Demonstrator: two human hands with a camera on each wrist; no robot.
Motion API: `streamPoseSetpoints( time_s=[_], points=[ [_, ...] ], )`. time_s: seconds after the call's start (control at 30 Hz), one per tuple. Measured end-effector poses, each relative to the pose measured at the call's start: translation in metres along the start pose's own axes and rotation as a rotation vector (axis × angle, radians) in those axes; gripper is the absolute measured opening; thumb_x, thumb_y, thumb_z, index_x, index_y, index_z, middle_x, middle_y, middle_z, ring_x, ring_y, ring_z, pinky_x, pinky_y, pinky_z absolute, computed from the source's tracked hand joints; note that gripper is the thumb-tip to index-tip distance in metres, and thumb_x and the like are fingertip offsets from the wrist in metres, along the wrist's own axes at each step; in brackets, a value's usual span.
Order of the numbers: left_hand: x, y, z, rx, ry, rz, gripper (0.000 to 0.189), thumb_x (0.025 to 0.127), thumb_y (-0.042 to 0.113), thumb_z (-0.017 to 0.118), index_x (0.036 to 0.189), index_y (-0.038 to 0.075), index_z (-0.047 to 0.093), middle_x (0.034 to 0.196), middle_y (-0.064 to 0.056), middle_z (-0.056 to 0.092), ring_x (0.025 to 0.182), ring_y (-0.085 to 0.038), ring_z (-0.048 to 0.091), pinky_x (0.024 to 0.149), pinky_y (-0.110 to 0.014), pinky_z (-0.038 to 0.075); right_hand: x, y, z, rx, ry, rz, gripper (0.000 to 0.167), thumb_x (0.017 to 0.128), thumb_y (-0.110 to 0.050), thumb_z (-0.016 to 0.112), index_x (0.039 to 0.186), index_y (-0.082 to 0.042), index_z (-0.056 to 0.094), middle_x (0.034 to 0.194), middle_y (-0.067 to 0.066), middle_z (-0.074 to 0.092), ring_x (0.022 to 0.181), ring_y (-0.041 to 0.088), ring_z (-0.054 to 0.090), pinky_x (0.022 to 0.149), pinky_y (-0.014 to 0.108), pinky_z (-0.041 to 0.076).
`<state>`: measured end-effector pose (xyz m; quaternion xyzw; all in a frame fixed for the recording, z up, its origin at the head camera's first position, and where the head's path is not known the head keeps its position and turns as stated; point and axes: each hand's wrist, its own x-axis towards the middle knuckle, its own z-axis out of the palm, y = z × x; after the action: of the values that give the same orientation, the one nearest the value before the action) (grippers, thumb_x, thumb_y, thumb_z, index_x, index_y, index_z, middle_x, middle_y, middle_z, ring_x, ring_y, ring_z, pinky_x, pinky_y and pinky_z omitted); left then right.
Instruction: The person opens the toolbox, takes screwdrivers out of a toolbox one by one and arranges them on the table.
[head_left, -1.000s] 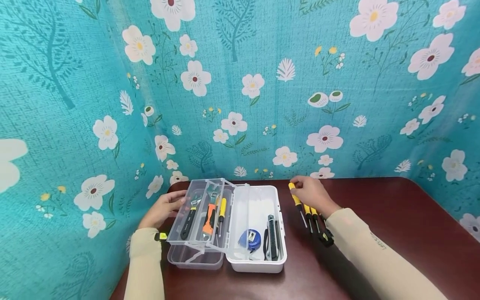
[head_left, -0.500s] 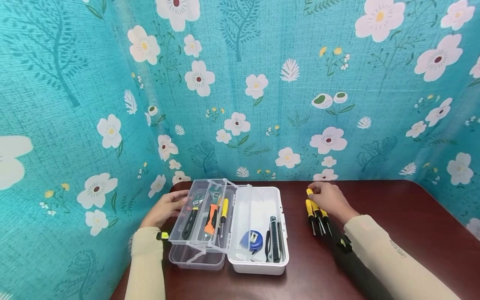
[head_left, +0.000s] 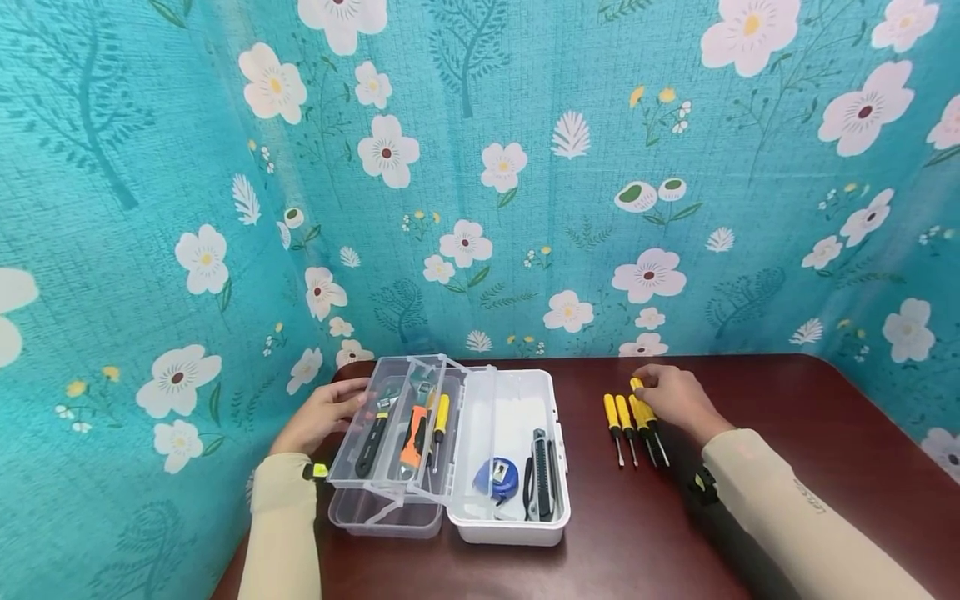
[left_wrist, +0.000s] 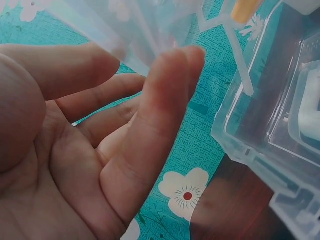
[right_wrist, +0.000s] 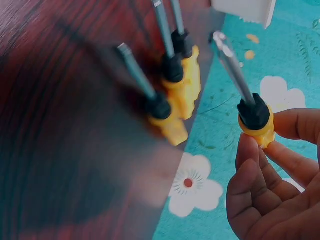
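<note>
Head view shows two beige sleeves reaching in from the near side: a left sleeve [head_left: 281, 521] and a right sleeve [head_left: 802, 500]. Between them on the dark red table [head_left: 795, 404] stands a white box [head_left: 510, 534], with a blue tape measure [head_left: 504, 479] and a utility knife [head_left: 542, 475] lying in its near half. To its left is a clear lower compartment [head_left: 386, 520], and above that a clear tray [head_left: 392, 457] carrying a black-handled wrench [head_left: 371, 446], an orange-and-black tool [head_left: 413, 442] and a yellow-handled screwdriver [head_left: 441, 417].

The left hand [head_left: 318, 417] is at the outer edge of the clear tray, thumb and fingers loosely bent with a gap between them — whether they pinch the edge or only touch it, I cannot tell.

Right of the white box, three screwdrivers [head_left: 623, 411] lie side by side on the table, yellow handles away from the person. Just beyond, the right hand [head_left: 671, 402] pinches a fourth screwdriver [right_wrist: 255, 117] by its handle between thumb and fingertips — its shaft points back toward the near side, just beside the others. Behind everything hangs a turquoise flowered cloth [head_left: 525, 250].
</note>
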<state>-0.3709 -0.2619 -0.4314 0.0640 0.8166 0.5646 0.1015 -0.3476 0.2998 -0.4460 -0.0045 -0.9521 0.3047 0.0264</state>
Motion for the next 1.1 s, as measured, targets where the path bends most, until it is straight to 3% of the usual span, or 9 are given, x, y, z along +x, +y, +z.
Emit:
streamPoseSetpoints(
  time_s=[0.43,0.73,1.1],
  points=[
    [-0.003,0.001,-0.006,-0.002,-0.006,0.007,0.05,0.1,0.024,0.058,0.144,0.004,0.046,0.123,-0.019,0.06,0.095,-0.029,0.065,0.081,-0.043,0.055,0.011,0.021,0.008,-0.029,-0.007,0.057,0.037,0.092,-0.014,0.064,0.124,0.005,0.059,0.113,0.025,0.061,0.086,0.029,0.059,0.07,0.041,0.054],
    [-0.002,0.006,-0.003,-0.002,0.003,0.007,0.047,0.1,0.021,0.057,0.144,0.005,0.046,0.123,-0.019,0.06,0.095,-0.03,0.065,0.079,-0.041,0.055,0.017,0.034,0.008,-0.053,-0.033,0.089,0.037,0.091,-0.014,0.065,0.121,0.007,0.06,0.113,0.028,0.06,0.086,0.031,0.06,0.072,0.044,0.054],
    [0.0,-0.002,-0.002,-0.005,0.007,0.0,0.048,0.099,0.023,0.059,0.143,0.006,0.048,0.12,-0.018,0.062,0.093,-0.029,0.066,0.077,-0.04,0.056,0.019,0.044,0.018,-0.039,-0.086,0.143,0.04,0.091,-0.014,0.064,0.123,0.009,0.057,0.114,0.029,0.059,0.088,0.033,0.058,0.077,0.048,0.053]
  ],
)
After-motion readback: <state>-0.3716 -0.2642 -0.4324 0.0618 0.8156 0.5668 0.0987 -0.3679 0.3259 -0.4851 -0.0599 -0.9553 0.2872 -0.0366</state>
